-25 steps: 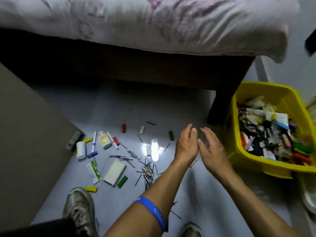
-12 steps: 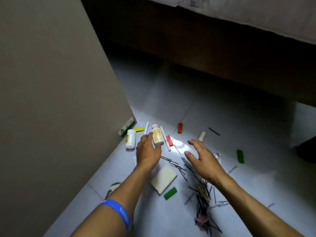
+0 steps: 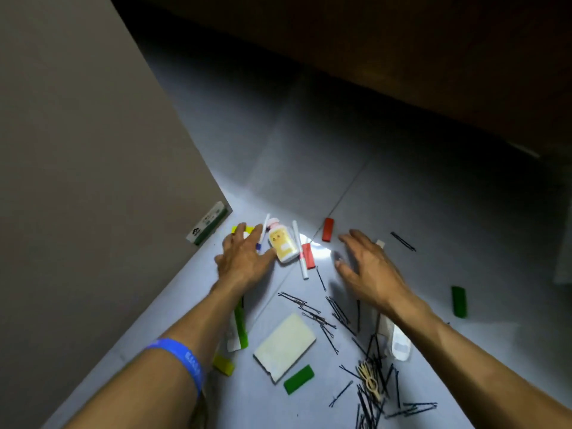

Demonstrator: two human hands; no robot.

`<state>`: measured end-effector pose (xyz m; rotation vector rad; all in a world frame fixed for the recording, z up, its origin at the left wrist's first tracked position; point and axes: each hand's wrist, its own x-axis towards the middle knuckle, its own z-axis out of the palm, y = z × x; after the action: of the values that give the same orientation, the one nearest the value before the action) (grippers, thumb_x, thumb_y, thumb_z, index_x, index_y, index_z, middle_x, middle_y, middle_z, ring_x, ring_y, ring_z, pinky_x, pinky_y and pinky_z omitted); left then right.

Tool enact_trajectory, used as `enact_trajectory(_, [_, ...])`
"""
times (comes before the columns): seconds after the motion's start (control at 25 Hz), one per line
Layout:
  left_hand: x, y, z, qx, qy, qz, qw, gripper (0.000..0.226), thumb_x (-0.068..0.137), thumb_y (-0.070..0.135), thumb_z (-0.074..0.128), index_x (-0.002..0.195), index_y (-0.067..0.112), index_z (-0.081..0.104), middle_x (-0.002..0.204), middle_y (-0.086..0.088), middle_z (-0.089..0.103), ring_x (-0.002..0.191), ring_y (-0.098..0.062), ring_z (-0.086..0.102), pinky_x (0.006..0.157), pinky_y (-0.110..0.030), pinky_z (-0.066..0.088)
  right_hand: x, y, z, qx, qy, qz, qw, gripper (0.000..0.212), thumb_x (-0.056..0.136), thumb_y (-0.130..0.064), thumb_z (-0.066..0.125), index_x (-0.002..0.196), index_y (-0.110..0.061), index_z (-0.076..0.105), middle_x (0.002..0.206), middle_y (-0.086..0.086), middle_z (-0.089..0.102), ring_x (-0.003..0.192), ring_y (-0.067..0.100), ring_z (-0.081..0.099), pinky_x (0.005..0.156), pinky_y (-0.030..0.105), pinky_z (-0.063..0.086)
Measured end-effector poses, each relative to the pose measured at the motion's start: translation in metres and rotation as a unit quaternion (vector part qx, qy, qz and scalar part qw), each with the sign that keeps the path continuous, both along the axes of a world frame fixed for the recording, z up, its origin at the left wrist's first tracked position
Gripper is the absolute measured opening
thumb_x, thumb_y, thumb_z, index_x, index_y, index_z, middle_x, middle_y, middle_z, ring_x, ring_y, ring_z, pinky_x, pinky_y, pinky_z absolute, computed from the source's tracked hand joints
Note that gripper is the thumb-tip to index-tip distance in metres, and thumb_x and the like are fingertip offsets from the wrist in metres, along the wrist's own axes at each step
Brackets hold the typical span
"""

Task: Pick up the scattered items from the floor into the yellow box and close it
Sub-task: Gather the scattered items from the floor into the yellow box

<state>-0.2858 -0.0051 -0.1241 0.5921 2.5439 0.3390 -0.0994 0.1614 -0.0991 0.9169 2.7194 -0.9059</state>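
Left hand [image 3: 244,258] reached upright-lying bottle [image 3: 281,244].

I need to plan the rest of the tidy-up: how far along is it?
Nothing looks done here: the yellow box is out of view. In hand: left hand and right hand reach, open, toward the small bottle and marker. Left: the hairpins, white pad, green blocks, then closing the box.

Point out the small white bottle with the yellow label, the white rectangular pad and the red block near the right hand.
Small white bottle with yellow label [image 3: 281,245], head view, on its label.
White rectangular pad [image 3: 284,345], head view, centre face.
Red block [image 3: 327,229], head view, mid-body.
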Motion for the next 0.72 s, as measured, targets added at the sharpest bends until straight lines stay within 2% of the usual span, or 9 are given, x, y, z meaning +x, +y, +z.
enact_trajectory(0.12, [0.053,0.006,-0.007,0.035,0.009,-0.079,0.996,0.065,0.091,0.055,0.048,0.150,0.041,0.025,0.162,0.007,0.016,0.146,-0.022,0.013,0.111,-0.050,0.024,-0.023,0.007,-0.008,0.039,-0.010,-0.004,0.999,0.062,0.096,-0.044,0.049,0.151,-0.031,0.025,0.163,0.003,0.015,0.147,0.030,0.020,0.115,0.047,0.024])
enact_trajectory(0.2, [0.075,0.011,-0.008,0.053,0.013,-0.140,0.989,0.062,0.092,0.054,0.045,0.149,0.039,0.028,0.161,0.006,0.021,0.144,-0.021,0.017,0.108,-0.047,0.029,-0.030,0.024,-0.013,0.095,-0.053,-0.049,0.993,0.071,0.092,-0.048,0.052,0.152,-0.033,0.019,0.164,0.003,0.007,0.148,0.035,0.012,0.115,0.053,0.020])
enact_trajectory(0.28, [0.076,0.011,-0.005,0.071,0.027,-0.138,0.987,0.059,0.094,0.054,0.042,0.149,0.037,0.031,0.160,0.006,0.026,0.141,-0.022,0.027,0.108,-0.041,0.033,-0.021,0.044,-0.018,0.083,-0.127,-0.108,0.982,0.080,0.089,-0.059,0.051,0.153,-0.040,0.006,0.164,0.001,-0.007,0.148,0.039,0.000,0.115,0.059,0.011])
enact_trajectory(0.36, [0.067,0.014,-0.004,0.064,0.051,-0.122,0.989,0.062,0.096,0.055,0.040,0.153,0.038,0.022,0.164,0.003,0.016,0.146,-0.023,0.021,0.113,-0.042,0.029,0.004,0.058,-0.028,0.044,-0.170,-0.151,0.973,0.085,0.087,-0.069,0.045,0.152,-0.041,-0.002,0.163,-0.001,-0.014,0.148,0.038,-0.007,0.115,0.060,0.007])
enact_trajectory(0.44, [0.055,0.028,0.000,0.035,0.045,-0.151,0.987,0.070,0.096,0.059,0.039,0.155,0.039,0.007,0.166,0.002,-0.004,0.152,-0.024,0.001,0.120,-0.047,0.017,0.028,0.061,-0.033,0.039,-0.180,-0.137,0.973,0.085,0.089,-0.070,0.040,0.154,-0.036,-0.004,0.163,-0.003,-0.015,0.150,0.032,-0.008,0.119,0.055,0.007])
enact_trajectory(0.52, [0.054,0.049,0.002,0.039,-0.008,-0.201,0.979,0.073,0.096,0.061,0.038,0.155,0.040,0.000,0.165,0.002,-0.013,0.151,-0.023,-0.008,0.121,-0.048,0.009,0.042,0.051,-0.033,0.033,-0.153,-0.083,0.984,0.080,0.094,-0.063,0.036,0.156,-0.030,-0.003,0.164,-0.002,-0.015,0.150,0.027,-0.010,0.121,0.048,0.003])
enact_trajectory(0.64, [0.085,0.065,0.000,0.052,-0.042,-0.281,0.957,0.070,0.098,0.053,0.041,0.157,0.030,0.010,0.166,-0.002,-0.005,0.152,-0.025,-0.001,0.121,-0.041,0.011,0.059,0.016,-0.031,0.018,-0.100,0.004,0.995,0.069,0.101,-0.048,0.032,0.157,-0.022,0.001,0.164,0.002,-0.010,0.151,0.023,-0.008,0.123,0.042,0.002])
enact_trajectory(0.72, [0.115,0.052,-0.002,0.050,-0.038,-0.312,0.948,0.064,0.099,0.051,0.039,0.155,0.026,0.023,0.166,-0.003,0.006,0.152,-0.025,0.005,0.121,-0.038,0.012,0.073,-0.010,-0.028,-0.010,-0.074,0.033,0.997,0.067,0.100,-0.036,0.040,0.157,-0.017,0.009,0.165,0.005,0.000,0.151,0.021,-0.001,0.123,0.036,0.004])
